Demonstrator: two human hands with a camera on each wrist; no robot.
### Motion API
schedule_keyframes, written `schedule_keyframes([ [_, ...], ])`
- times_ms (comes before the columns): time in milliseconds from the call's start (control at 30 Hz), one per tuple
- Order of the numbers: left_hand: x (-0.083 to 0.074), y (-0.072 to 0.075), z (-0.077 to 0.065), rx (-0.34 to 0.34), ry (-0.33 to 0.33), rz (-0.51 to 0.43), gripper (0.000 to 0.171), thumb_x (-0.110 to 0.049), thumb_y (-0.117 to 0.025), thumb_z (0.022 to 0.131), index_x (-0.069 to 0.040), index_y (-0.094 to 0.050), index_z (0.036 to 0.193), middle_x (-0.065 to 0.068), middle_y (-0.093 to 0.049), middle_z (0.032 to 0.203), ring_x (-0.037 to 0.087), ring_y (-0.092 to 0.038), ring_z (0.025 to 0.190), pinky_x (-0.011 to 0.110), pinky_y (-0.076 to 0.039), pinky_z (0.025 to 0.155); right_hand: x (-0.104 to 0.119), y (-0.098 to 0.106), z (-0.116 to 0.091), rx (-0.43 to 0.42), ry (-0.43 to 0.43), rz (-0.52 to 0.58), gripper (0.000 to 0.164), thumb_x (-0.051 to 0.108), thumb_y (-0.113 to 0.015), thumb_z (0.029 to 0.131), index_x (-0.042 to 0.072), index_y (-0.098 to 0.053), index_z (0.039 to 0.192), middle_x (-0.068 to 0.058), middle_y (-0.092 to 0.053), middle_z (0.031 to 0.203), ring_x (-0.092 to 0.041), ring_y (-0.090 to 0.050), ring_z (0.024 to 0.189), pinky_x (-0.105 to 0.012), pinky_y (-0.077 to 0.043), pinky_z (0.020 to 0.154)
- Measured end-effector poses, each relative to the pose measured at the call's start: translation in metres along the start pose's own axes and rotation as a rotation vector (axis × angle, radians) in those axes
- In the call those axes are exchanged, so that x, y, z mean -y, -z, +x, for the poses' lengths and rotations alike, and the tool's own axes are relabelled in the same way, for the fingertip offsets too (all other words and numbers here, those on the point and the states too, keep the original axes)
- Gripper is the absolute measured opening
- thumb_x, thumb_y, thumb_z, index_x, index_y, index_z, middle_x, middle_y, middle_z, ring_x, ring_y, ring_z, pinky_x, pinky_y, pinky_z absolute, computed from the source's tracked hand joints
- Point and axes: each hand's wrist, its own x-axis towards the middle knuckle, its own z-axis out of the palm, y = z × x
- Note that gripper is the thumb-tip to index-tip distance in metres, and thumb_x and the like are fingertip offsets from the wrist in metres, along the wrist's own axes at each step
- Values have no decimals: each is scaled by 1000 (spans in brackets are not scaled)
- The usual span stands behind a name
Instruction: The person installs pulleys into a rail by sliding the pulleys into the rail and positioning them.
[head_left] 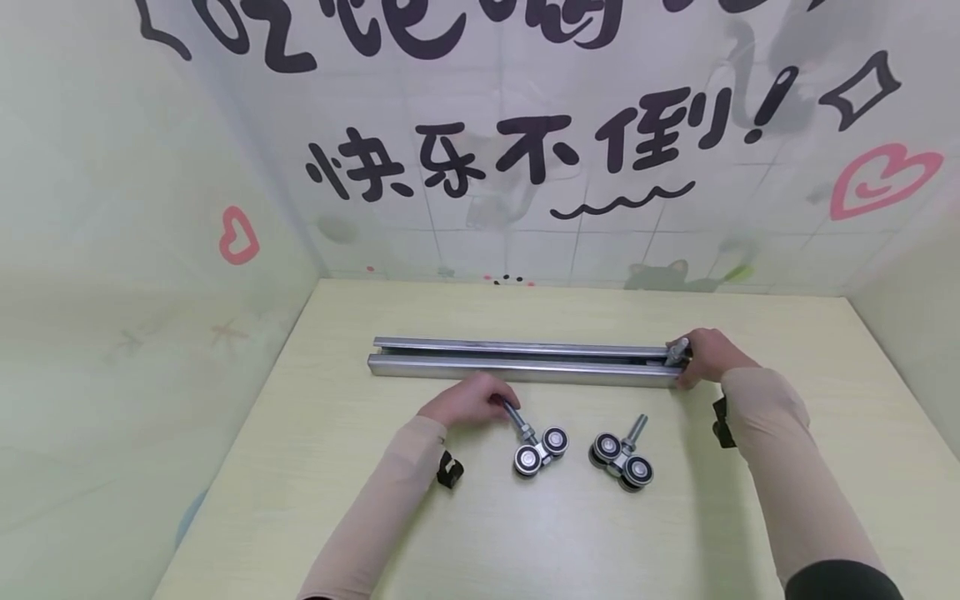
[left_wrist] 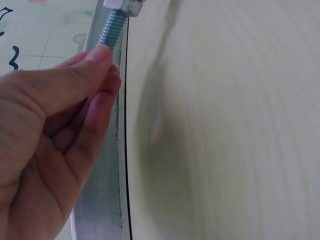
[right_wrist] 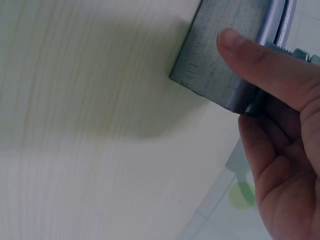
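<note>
A steel C-channel rail (head_left: 525, 371) lies across the table with its slot facing up. My right hand (head_left: 708, 354) holds the rail's right end; in the right wrist view the thumb (right_wrist: 232, 40) lies on its side wall and the fingers are at the end. A threaded bolt with a nut (head_left: 677, 352) sticks up from the slot there; what it joins inside is hidden. My left hand (head_left: 472, 400) pinches the threaded stem of a roller trolley (head_left: 542, 450) in front of the rail. Another roller trolley (head_left: 621, 461) lies to its right, its stem pointing away from me.
The pale wood-grain table (head_left: 450, 533) meets a printed back wall (head_left: 510, 250) behind the rail. Side walls stand at left (head_left: 150, 333) and right (head_left: 915, 333).
</note>
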Motion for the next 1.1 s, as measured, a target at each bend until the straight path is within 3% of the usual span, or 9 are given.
schedule_keyframes([
  [233, 1, 5, -2, 4, -54, -35, 15, -1, -67, 77, 0, -68, 92, 7, -68, 87, 10, -61, 77, 16, -48, 70, 2, 0, -1, 5, -22, 0, 67, 7, -79, 54, -7, -56, 116, -32, -56, 111, -36, -53, 94, -53, -41, 88],
  [667, -9, 11, -6, -24, -84, -90, 16, -4, -68, 77, 0, -68, 93, 4, -67, 86, 7, -59, 73, 18, -49, 67, 1, -1, -1, -4, -21, -9, 66, 7, -79, 55, -6, -57, 115, -32, -55, 112, -39, -53, 97, -54, -41, 88],
  [1100, -15, 17, -8, -44, -139, -30, 17, -7, -68, 77, 0, -68, 93, 3, -67, 85, 7, -57, 74, 17, -49, 66, 1, -2, -1, 2, -20, 17, 66, 7, -79, 55, -7, -56, 116, -31, -56, 111, -34, -53, 92, -52, -42, 86],
])
